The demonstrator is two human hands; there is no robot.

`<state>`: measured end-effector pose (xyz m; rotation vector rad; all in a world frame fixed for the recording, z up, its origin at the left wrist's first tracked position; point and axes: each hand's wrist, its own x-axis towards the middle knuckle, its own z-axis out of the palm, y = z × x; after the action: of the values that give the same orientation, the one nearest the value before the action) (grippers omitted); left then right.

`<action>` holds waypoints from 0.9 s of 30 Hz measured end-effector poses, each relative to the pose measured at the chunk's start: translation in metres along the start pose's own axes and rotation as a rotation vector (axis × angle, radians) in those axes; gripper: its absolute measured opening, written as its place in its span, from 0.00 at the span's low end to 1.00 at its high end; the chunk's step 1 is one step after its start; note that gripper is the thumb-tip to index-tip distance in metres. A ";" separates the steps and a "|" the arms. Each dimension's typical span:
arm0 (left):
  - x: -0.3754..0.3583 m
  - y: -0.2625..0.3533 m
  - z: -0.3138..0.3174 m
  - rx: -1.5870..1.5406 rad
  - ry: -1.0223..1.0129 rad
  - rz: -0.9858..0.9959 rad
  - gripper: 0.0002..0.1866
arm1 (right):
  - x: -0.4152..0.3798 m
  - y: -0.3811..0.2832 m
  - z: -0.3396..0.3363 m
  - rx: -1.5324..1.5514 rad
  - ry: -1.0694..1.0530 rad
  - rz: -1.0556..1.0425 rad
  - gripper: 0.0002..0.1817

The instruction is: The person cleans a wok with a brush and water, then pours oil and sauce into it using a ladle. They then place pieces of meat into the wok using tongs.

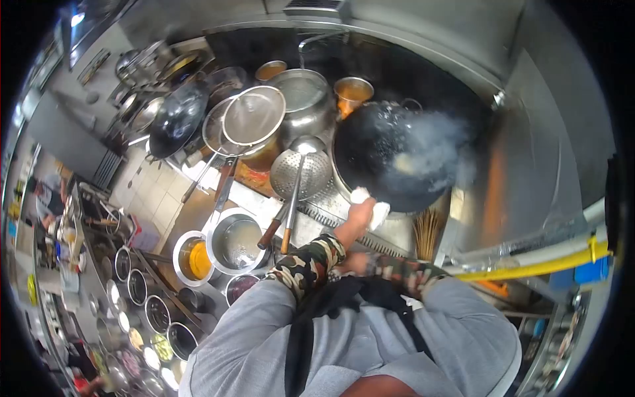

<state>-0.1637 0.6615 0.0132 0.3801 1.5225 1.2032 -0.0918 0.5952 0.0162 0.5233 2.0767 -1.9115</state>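
Observation:
My left hand (358,217) is closed on a folded white cloth (380,216) at the near rim of a large black wok (370,155). Steam rises from the wok and veils its right half; a small pale patch shows inside. Close to my waist, my right hand (353,264) is blurred and partly behind my left forearm, so its fingers cannot be made out. Left of the wok, a ladle (308,144) lies across a perforated skimmer (283,177), their wooden handles pointing towards me. A bamboo brush (428,233) stands by the wok's near right side.
Behind the skimmer stands a metal pot of liquid (301,92), beside a mesh strainer (254,116). A pot of cloudy liquid (238,243) and a bowl of orange liquid (196,259) are at my left. A yellow hose (536,266) runs along the right. Another person (49,195) is far left.

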 end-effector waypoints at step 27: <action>-0.092 0.077 -0.228 -0.685 -0.749 0.057 0.39 | 0.090 -0.103 -0.025 0.902 0.187 0.107 0.13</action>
<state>-0.3574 0.5159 0.0993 0.3489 0.4230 1.3383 -0.2165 0.6204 0.0719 0.9875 1.1130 -2.7401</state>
